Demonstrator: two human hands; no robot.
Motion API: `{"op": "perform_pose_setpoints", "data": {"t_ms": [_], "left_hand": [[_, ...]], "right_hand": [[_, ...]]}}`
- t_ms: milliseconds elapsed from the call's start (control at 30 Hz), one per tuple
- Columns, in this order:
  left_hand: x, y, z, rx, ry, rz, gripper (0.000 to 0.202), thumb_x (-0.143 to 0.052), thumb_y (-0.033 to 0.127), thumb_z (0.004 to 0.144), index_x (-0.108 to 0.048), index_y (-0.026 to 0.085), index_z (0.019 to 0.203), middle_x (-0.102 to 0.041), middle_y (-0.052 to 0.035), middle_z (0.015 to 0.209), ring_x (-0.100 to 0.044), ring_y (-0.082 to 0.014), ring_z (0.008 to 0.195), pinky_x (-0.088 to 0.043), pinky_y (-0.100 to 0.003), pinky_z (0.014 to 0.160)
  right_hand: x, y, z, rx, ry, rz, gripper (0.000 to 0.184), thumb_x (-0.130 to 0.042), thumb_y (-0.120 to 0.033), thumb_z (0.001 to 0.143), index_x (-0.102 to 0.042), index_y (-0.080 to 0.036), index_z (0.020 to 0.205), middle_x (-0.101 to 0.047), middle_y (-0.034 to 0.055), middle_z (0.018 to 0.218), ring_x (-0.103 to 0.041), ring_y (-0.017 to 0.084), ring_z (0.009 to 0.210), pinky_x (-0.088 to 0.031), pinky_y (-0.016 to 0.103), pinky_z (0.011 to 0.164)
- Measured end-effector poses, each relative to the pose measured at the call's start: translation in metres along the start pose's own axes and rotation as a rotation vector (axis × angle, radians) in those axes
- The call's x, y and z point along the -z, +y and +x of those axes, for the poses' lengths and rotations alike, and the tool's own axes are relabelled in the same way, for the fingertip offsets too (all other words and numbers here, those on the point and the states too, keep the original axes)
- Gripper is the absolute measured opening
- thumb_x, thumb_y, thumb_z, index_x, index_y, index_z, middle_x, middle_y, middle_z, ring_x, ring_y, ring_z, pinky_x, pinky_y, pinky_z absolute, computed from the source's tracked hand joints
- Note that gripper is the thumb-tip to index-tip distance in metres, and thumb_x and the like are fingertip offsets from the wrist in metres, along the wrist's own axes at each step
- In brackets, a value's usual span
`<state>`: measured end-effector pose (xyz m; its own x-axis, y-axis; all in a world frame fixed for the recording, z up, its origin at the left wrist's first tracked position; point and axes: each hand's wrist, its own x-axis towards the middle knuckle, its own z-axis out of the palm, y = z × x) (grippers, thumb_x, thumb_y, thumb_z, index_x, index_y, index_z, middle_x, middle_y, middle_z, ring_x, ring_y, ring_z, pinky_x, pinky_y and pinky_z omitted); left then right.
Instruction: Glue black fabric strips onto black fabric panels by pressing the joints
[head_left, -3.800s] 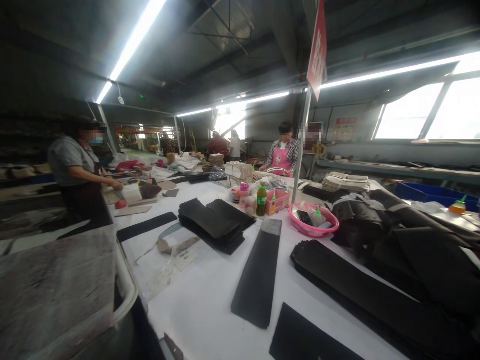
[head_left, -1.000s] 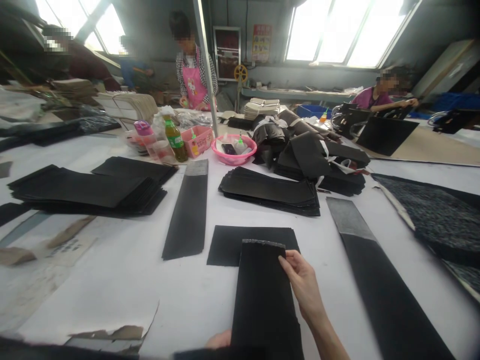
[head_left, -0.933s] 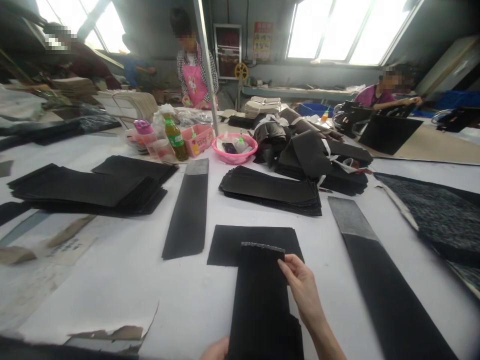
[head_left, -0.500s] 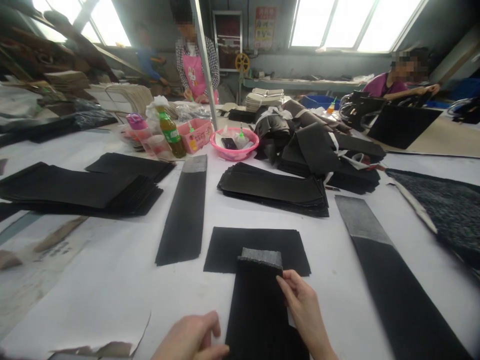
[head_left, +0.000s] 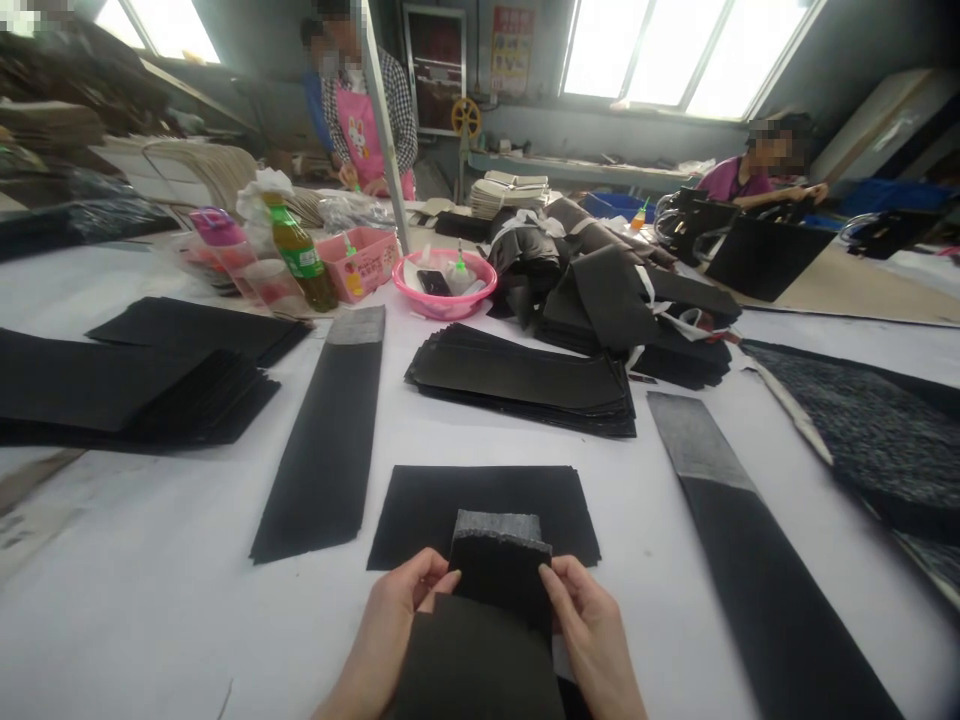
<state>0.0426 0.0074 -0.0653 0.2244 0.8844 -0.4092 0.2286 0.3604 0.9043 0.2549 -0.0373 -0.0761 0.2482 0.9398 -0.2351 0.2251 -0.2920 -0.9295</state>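
Note:
In front of me is a black strip of sheet material (head_left: 501, 577) with a rough grey band at its far end. My left hand (head_left: 397, 615) pinches its left edge between thumb and fingers, and my right hand (head_left: 592, 625) grips the right edge the same way. A smooth dark flap (head_left: 480, 655) overlaps the strip's near part; whether it belongs to the same piece I cannot tell. Beyond the hands, a black rectangular piece (head_left: 480, 495) lies crosswise on the white table, partly covered by the strip's grey end.
Grey-ended black strips lie at left (head_left: 322, 450) and right (head_left: 757, 540). Stacks of black pieces (head_left: 517, 375) stand farther back, near a pink basin (head_left: 446, 300), a drink bottle (head_left: 304, 260) and a pink box (head_left: 360, 265). Several people work beyond the table.
My left hand has moved up and right to take the strip's left edge. My right hand still holds the right edge. A smooth dark flap now shows over the near part. The view has shifted.

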Motion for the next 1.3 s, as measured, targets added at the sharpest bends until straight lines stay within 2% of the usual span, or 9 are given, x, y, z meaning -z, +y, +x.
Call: {"op": "perform_pose_setpoints", "data": {"t_ms": [100,267,433,567,1067,1300], "left_hand": [[0.0,-0.003,0.001,0.025,-0.023,-0.057,0.041,-0.058,0.055,0.085,-0.048,0.017,0.073,-0.048,0.0023,0.066,-0.045,-0.0119,0.061,-0.031,-0.018,0.053],[0.003,-0.002,0.004,0.024,-0.014,-0.047,0.041,-0.056,0.055,0.085,-0.055,0.016,0.074,-0.053,0.0007,0.067,-0.046,-0.0133,0.062,-0.032,-0.019,0.053],[0.001,-0.005,0.006,0.018,0.024,0.066,0.046,-0.053,0.059,0.084,-0.055,0.016,0.07,-0.052,0.0006,0.063,-0.045,-0.0138,0.06,-0.031,-0.019,0.052],[-0.001,-0.009,0.007,0.011,0.044,0.129,0.046,-0.052,0.059,0.086,-0.053,0.016,0.068,-0.051,0.0011,0.061,-0.044,-0.0133,0.06,-0.03,-0.019,0.052],[-0.001,-0.004,0.013,-0.007,0.101,0.18,0.043,-0.058,0.051,0.084,-0.048,0.016,0.063,-0.052,0.0013,0.06,-0.045,-0.013,0.058,-0.027,-0.02,0.051],[0.0,-0.002,0.013,-0.024,0.115,0.209,0.043,-0.053,0.051,0.087,-0.048,0.016,0.063,-0.052,0.0013,0.059,-0.044,-0.0129,0.058,-0.027,-0.02,0.051]], "right_hand": [[0.0,0.001,0.0,0.01,0.079,-0.099,0.039,-0.05,-0.057,0.087,-0.058,-0.02,0.081,-0.047,-0.0032,0.061,-0.046,0.012,0.054,-0.039,0.02,0.051],[-0.002,-0.002,0.005,-0.01,0.098,-0.16,0.039,-0.047,-0.059,0.088,-0.055,-0.022,0.079,-0.048,-0.004,0.056,-0.047,0.012,0.049,-0.038,0.021,0.048],[-0.004,-0.005,0.012,0.053,0.146,-0.333,0.04,-0.042,-0.059,0.09,-0.052,-0.023,0.076,-0.056,-0.0018,0.061,-0.052,0.014,0.053,-0.037,0.022,0.051],[-0.005,-0.006,0.017,0.107,0.164,-0.425,0.042,-0.039,-0.059,0.091,-0.05,-0.023,0.073,-0.056,-0.0026,0.061,-0.051,0.014,0.052,-0.037,0.023,0.054],[-0.003,0.001,0.022,0.113,0.163,-0.496,0.045,-0.038,-0.064,0.09,-0.052,-0.024,0.074,-0.06,-0.0015,0.062,-0.057,0.015,0.052,-0.038,0.025,0.052],[-0.004,-0.001,0.023,0.124,0.165,-0.496,0.044,-0.038,-0.062,0.091,-0.052,-0.024,0.074,-0.059,-0.0011,0.06,-0.056,0.015,0.05,-0.038,0.025,0.051]]}}
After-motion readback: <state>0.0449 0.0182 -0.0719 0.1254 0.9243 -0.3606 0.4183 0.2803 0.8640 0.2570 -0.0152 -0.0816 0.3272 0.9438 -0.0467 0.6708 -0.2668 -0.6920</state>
